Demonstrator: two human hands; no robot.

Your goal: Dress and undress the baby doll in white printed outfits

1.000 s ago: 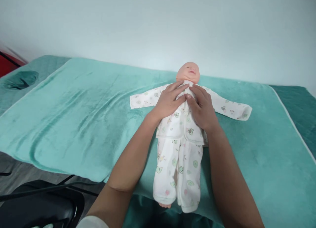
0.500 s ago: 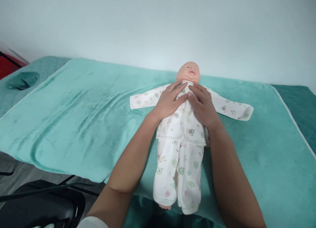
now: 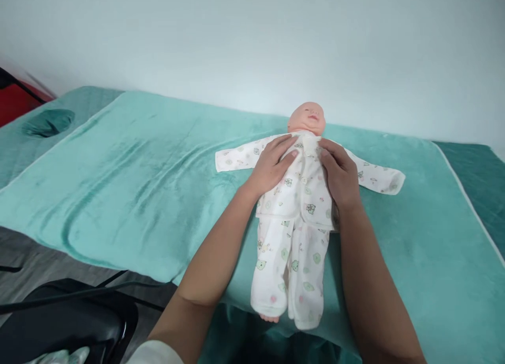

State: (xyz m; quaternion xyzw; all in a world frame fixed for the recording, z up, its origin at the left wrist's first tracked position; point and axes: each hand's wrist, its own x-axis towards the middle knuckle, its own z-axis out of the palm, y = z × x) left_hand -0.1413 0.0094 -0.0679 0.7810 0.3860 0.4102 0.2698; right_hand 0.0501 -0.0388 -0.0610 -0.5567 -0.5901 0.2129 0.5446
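A baby doll (image 3: 306, 117) lies on its back with its head toward the wall. It wears a white printed jacket (image 3: 294, 195) with buttons down the front and matching white trousers (image 3: 272, 269). My left hand (image 3: 273, 164) rests flat on the left side of the jacket's chest, fingers extended. On the other side of the chest, my right hand (image 3: 341, 172) touches the jacket near the armpit, its fingers stretched out. Both sleeves spread outward, and no doll hands show at the cuffs. The toes of one foot peek out below the left trouser leg.
A turquoise sheet (image 3: 158, 159) covers a massage bed (image 3: 98, 95) that has a face hole (image 3: 49, 123) at the left. The bed stands against a white wall (image 3: 252, 43). A black chair (image 3: 67, 322) is at the lower left, and a red object (image 3: 19, 101) at the far left.
My hands have moved apart from the middle of the chest toward its sides, the right hand shifting outward most. The view has shifted slightly.
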